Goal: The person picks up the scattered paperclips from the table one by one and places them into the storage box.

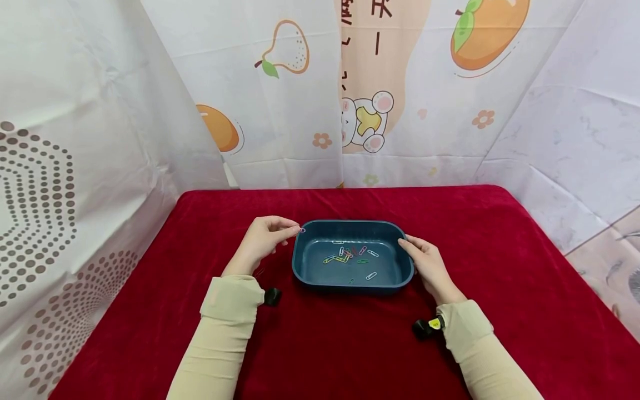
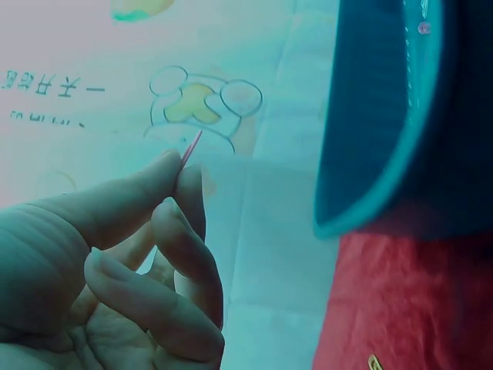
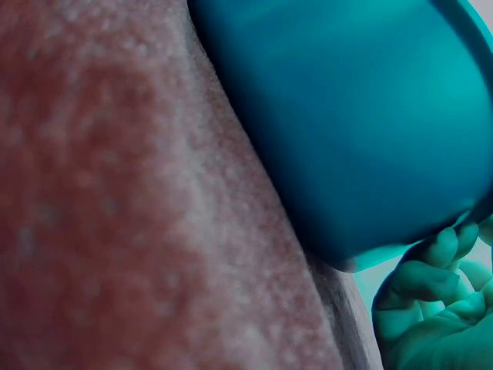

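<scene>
My left hand pinches a pink paper clip between thumb and forefinger, its end sticking up past the fingertips. In the head view that hand is at the upper left rim of a dark blue rectangular box. Several paper clips in white, pink, yellow, green and red lie scattered on the box floor, most bunched near the middle. With the thumb over the rim and curled fingers outside, my right hand grips the box's right end. The right wrist view shows those fingers against the blue outer wall.
A red velvety cloth covers the table under the box. On it, beside the left wrist, lies a small thin clip. White printed curtains hang behind the table and along both sides. Each wrist wears a small black camera.
</scene>
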`<state>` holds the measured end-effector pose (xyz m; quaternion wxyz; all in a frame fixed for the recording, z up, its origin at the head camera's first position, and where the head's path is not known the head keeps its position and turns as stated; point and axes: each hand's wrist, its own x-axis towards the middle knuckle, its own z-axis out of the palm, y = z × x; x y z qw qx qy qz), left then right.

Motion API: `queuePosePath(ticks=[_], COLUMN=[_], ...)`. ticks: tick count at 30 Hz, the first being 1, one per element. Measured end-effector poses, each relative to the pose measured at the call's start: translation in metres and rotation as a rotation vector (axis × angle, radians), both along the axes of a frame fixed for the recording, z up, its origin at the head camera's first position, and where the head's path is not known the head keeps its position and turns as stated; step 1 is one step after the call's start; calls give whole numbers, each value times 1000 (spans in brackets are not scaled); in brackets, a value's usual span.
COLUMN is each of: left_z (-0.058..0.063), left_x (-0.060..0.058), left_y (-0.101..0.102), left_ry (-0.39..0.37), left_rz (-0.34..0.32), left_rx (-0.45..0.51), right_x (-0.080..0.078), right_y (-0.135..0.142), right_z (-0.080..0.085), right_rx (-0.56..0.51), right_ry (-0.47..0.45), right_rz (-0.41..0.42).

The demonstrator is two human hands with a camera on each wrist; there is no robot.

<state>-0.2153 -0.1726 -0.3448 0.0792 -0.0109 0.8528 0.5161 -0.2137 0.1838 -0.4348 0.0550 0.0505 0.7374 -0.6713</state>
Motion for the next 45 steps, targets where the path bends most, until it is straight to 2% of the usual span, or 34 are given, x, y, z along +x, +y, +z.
queuePosePath(ticks=[5, 13, 18, 24, 28, 45], left_z=[7, 12, 11, 12, 12, -11], left_x=[0, -4, -10, -19, -27, -52], left_y=[13, 35, 47, 58, 66, 94], left_ry=[4, 36, 12, -15, -33, -117], left_rz=[-18, -94, -153, -256, -292, -393], left_rx=[25, 38, -8, -66, -97, -94], right_x=[0, 0, 0, -1, -1, 0], right_y=[0, 0, 0, 1, 0, 0], right_z=[0, 0, 0, 0, 0, 0], right_rx=[-3, 5, 9, 16, 16, 19], right_ry=[1, -3, -11, -9, -8, -11], right_rz=[4, 2, 1, -4, -6, -3])
